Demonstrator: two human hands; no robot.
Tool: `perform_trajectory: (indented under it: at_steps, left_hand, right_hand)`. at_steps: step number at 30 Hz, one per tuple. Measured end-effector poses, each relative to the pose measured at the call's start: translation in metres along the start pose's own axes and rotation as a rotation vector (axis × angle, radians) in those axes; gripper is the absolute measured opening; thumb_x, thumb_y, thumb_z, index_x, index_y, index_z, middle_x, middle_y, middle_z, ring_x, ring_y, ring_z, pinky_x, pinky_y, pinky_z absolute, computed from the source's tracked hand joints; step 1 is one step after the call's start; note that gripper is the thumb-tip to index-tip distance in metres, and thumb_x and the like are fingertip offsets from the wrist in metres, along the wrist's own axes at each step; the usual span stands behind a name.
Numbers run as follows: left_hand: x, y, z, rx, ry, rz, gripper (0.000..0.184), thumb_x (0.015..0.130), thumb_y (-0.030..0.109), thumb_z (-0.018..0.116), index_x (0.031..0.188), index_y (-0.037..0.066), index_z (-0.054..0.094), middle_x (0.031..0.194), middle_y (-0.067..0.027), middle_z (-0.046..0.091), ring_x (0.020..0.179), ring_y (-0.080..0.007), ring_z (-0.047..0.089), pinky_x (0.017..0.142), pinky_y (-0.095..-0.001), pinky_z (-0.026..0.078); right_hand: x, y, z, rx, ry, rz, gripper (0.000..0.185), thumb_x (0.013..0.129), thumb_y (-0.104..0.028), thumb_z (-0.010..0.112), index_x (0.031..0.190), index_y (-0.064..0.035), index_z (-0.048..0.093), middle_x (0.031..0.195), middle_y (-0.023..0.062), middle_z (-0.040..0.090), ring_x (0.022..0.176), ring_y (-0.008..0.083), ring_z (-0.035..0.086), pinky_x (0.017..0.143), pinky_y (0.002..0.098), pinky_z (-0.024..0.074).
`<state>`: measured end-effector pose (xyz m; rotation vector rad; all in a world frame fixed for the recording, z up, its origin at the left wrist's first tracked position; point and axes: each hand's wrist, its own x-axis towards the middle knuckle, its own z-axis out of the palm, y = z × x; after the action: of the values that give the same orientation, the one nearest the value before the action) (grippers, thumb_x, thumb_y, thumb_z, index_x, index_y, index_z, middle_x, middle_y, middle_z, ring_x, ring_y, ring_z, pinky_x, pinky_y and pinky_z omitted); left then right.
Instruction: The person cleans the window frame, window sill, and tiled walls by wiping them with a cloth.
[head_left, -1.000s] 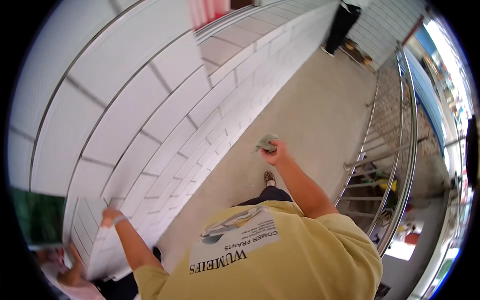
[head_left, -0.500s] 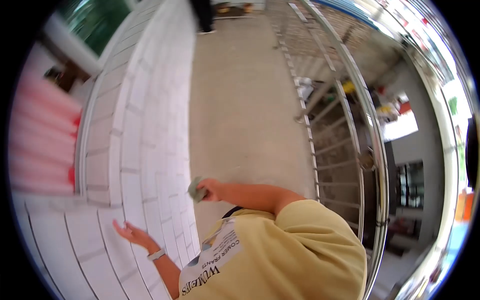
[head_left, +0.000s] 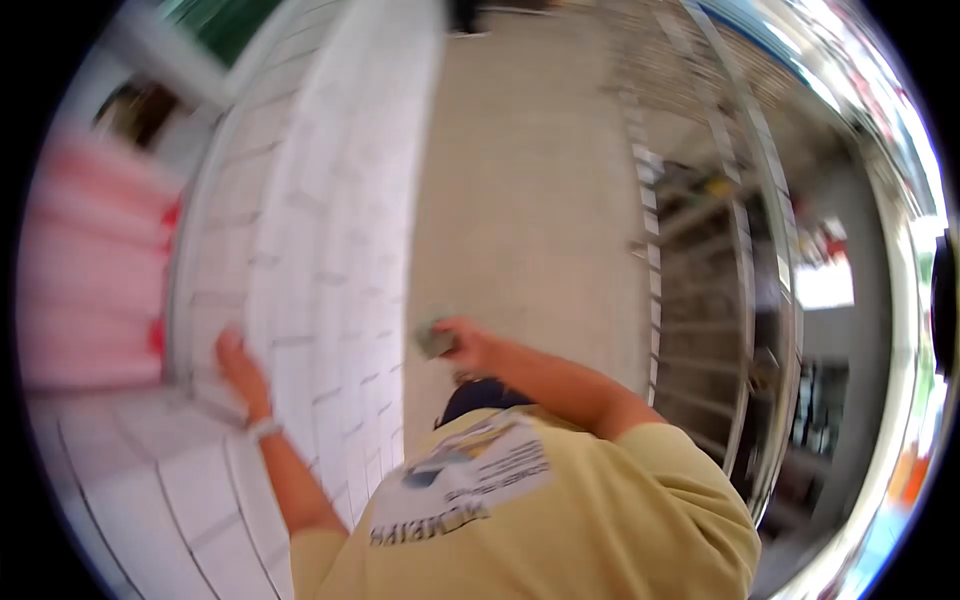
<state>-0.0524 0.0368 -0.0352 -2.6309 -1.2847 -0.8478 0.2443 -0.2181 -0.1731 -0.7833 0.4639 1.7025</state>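
My right hand (head_left: 468, 345) is closed around a small grey-green cloth (head_left: 436, 338), bunched up and held in front of my body above the floor. Blur hides the cloth's exact folds. My left hand (head_left: 243, 375), with a pale band (head_left: 263, 429) at the wrist, reaches forward beside the white tiled wall (head_left: 320, 250). Its fingers look stretched out and hold nothing, though motion smears them. I cannot tell whether the fingertips touch the wall.
A beige floor (head_left: 530, 180) runs ahead as a narrow walkway. Metal railing (head_left: 745, 270) lines the right side, with a lower area beyond. A pink curtain (head_left: 95, 270) hangs at the left. At the far end stands a person in dark trousers (head_left: 465, 15).
My left hand has moved forward along the wall. My right hand has shifted forward and slightly right with the cloth. The whole view has swung left and blurred.
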Motion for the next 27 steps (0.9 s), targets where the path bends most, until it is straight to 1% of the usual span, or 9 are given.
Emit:
perform_trajectory:
  at_steps: [1, 2, 5, 10, 16, 19, 22, 25, 27]
  left_hand:
    - [-0.003, 0.002, 0.005, 0.188, 0.051, 0.026, 0.032, 0.090, 0.010, 0.049, 0.120, 0.001, 0.051, 0.120, -0.0167, 0.054, 0.114, -0.0317, 0.049, 0.098, -0.0430, 0.039]
    - [0.008, 0.030, -0.005, 0.378, -0.111, -0.151, 0.036, 0.092, 0.018, 0.048, 0.125, 0.004, 0.049, 0.124, -0.0168, 0.052, 0.118, -0.0332, 0.047, 0.098, -0.0452, 0.038]
    - [0.015, 0.059, -0.006, 0.387, -0.082, -0.308, 0.044, 0.096, 0.030, 0.040, 0.134, 0.008, 0.041, 0.135, -0.0191, 0.044, 0.127, -0.0379, 0.038, 0.101, -0.0507, 0.033]
    - [0.012, 0.064, -0.022, 0.314, -0.088, -0.338, 0.046, 0.096, 0.032, 0.038, 0.136, 0.009, 0.040, 0.137, -0.0206, 0.042, 0.128, -0.0400, 0.036, 0.103, -0.0522, 0.031]
    - [0.015, 0.071, -0.022, 0.288, -0.059, -0.379, 0.044, 0.096, 0.030, 0.041, 0.134, 0.010, 0.043, 0.136, -0.0196, 0.043, 0.127, -0.0405, 0.037, 0.104, -0.0523, 0.030]
    - [0.021, 0.075, -0.024, 0.322, -0.079, -0.413, 0.042, 0.095, 0.028, 0.042, 0.134, 0.010, 0.044, 0.136, -0.0183, 0.044, 0.127, -0.0388, 0.039, 0.105, -0.0506, 0.030]
    - [0.025, 0.076, -0.022, 0.303, -0.105, -0.470, 0.042, 0.095, 0.027, 0.042, 0.133, 0.010, 0.046, 0.136, -0.0174, 0.045, 0.127, -0.0357, 0.040, 0.105, -0.0486, 0.030]
    - [0.029, 0.078, -0.017, 0.304, -0.070, -0.559, 0.041, 0.095, 0.026, 0.043, 0.132, 0.009, 0.046, 0.135, -0.0163, 0.047, 0.126, -0.0337, 0.041, 0.105, -0.0470, 0.031]
    - [0.033, 0.078, -0.015, 0.290, 0.034, -0.613, 0.041, 0.094, 0.026, 0.044, 0.132, 0.009, 0.047, 0.133, -0.0154, 0.049, 0.125, -0.0332, 0.043, 0.105, -0.0455, 0.032]
  right_hand:
    - [-0.008, -0.002, 0.022, -0.052, -0.072, 0.038, 0.033, 0.083, -0.017, 0.060, 0.114, -0.0070, 0.054, 0.116, 0.0088, 0.058, 0.107, 0.0227, 0.057, 0.096, 0.0375, 0.0456]
    - [0.004, 0.002, 0.028, -0.081, -0.071, 0.049, 0.043, 0.081, -0.015, 0.062, 0.121, -0.0059, 0.049, 0.118, 0.0101, 0.056, 0.108, 0.0265, 0.056, 0.093, 0.0410, 0.0481]
    - [0.016, 0.007, 0.076, -0.225, -0.120, 0.165, 0.044, 0.082, -0.014, 0.062, 0.122, -0.0058, 0.048, 0.119, 0.0099, 0.056, 0.108, 0.0270, 0.056, 0.092, 0.0407, 0.0483]
    - [0.061, 0.051, 0.147, -0.495, -0.112, 0.322, 0.048, 0.079, -0.015, 0.069, 0.122, -0.0081, 0.049, 0.119, 0.0079, 0.055, 0.104, 0.0255, 0.055, 0.091, 0.0415, 0.0473]
    - [0.088, 0.073, 0.206, -0.708, -0.217, 0.474, 0.046, 0.079, -0.018, 0.070, 0.121, -0.0097, 0.051, 0.118, 0.0058, 0.055, 0.106, 0.0249, 0.053, 0.090, 0.0455, 0.0464]
    - [0.110, 0.045, 0.226, -0.596, -0.299, 0.518, 0.044, 0.080, -0.018, 0.070, 0.120, -0.0100, 0.052, 0.117, 0.0063, 0.055, 0.108, 0.0247, 0.052, 0.089, 0.0459, 0.0465]
    - [0.127, -0.017, 0.241, -0.528, -0.334, 0.462, 0.038, 0.081, -0.016, 0.069, 0.116, -0.0081, 0.054, 0.113, 0.0079, 0.059, 0.100, 0.0277, 0.059, 0.088, 0.0463, 0.0472]
    - [0.142, -0.098, 0.259, -0.560, -0.324, 0.307, 0.037, 0.082, -0.017, 0.069, 0.114, -0.0085, 0.055, 0.113, 0.0078, 0.059, 0.103, 0.0254, 0.058, 0.090, 0.0454, 0.0473]
    - [0.164, -0.157, 0.269, -0.578, -0.336, 0.202, 0.037, 0.080, -0.017, 0.071, 0.113, -0.0063, 0.056, 0.110, 0.0082, 0.060, 0.101, 0.0248, 0.059, 0.091, 0.0435, 0.0480]
